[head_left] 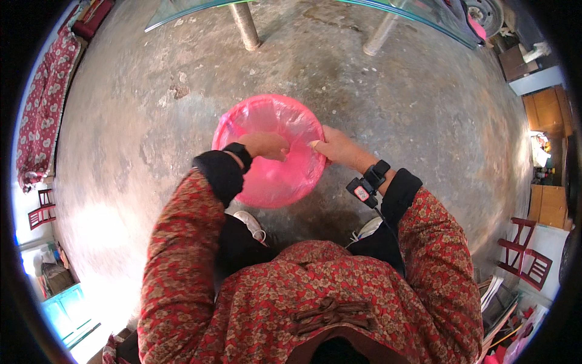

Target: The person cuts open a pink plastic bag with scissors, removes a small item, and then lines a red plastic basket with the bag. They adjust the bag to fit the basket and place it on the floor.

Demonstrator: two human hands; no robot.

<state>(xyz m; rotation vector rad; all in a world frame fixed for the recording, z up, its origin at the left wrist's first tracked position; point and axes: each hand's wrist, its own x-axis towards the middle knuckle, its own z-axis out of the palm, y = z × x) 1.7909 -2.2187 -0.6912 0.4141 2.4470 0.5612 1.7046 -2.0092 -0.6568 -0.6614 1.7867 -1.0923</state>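
Note:
A round pink plastic basin point(273, 121) lined with thin pink plastic stands on the grey concrete floor point(394, 115) in front of me. My left hand point(267, 145) reaches down inside the basin, fingers curled against the lining. My right hand point(336, 147) grips the basin's right rim, thumb over the edge. Both wrists carry black bands, and a small black device point(362, 192) with a red face is strapped to the right one. My red flowered sleeves fill the lower part of the view.
A glass table on two metal legs point(245, 25) stands at the far side. A red patterned cloth point(45, 103) lies along the left wall. Red wooden chairs point(526, 252) and cardboard boxes point(548, 203) sit at the right. My white shoes point(251, 223) show below the basin.

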